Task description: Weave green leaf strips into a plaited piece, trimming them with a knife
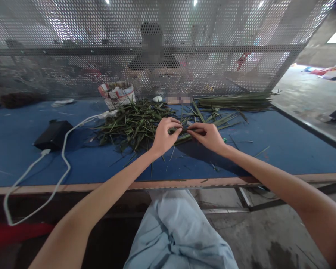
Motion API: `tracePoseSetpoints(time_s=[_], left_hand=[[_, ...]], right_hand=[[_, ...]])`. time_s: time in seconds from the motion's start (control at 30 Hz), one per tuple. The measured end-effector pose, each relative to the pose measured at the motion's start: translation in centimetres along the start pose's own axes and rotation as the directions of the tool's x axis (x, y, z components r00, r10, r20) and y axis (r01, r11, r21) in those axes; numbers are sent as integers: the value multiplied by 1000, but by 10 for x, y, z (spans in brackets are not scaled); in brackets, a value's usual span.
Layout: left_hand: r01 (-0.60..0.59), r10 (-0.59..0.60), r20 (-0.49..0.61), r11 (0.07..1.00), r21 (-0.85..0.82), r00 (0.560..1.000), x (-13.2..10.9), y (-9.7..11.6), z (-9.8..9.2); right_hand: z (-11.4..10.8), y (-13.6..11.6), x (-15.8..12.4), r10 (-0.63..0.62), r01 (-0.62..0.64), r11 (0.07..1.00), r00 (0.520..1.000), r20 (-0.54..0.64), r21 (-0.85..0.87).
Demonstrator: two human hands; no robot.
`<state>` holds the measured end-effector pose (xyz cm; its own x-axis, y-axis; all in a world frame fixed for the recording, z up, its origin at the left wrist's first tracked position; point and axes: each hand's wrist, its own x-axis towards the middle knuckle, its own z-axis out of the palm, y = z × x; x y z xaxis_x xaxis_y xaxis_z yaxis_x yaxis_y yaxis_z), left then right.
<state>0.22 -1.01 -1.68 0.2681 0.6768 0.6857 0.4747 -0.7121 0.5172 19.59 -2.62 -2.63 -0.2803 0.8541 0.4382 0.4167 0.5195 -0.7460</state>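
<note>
My left hand pinches a dark green leaf strip between thumb and fingers, beside the right edge of a heap of cut green leaves. Just to the right, my right hand is also closed, thumb against fingertips, on the same narrow green piece. A small gap lies between the two hands, both held above the blue tabletop. Behind them lie loose green strips, and a bundle of long leaf blades rests at the back right. Fine detail at the fingertips is too small to tell.
A newspaper-covered container stands at the back. On the left a black box has a white cable that hangs over the front edge. A perforated metal screen rises behind the table, with a person beyond it.
</note>
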Motion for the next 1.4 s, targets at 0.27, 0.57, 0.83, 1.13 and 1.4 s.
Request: tracePoseSetpoints(time_s=[0.27,0.57,0.83,1.13,1.4], left_hand=[[-42,41,22,998,56,999,-1,3,-2],[-86,86,-2,993,87,996,-3,4,-1],[-82,86,-31,992,98,996,-2,3,-2],[-86,87,-11,994,61,996,-1,2,-3],[-109,111,-14,989,98,994,-2,4,-2]], right_hand=[[-1,3,1,-38,37,999,999,-30,-14],[2,3,1,-37,37,999,999,-16,-3],[-3,1,1,-20,20,1000,999,-39,12],[-2,2,2,-19,20,1000,999,-49,12],[-2,1,1,-33,32,999,999,-40,-27]])
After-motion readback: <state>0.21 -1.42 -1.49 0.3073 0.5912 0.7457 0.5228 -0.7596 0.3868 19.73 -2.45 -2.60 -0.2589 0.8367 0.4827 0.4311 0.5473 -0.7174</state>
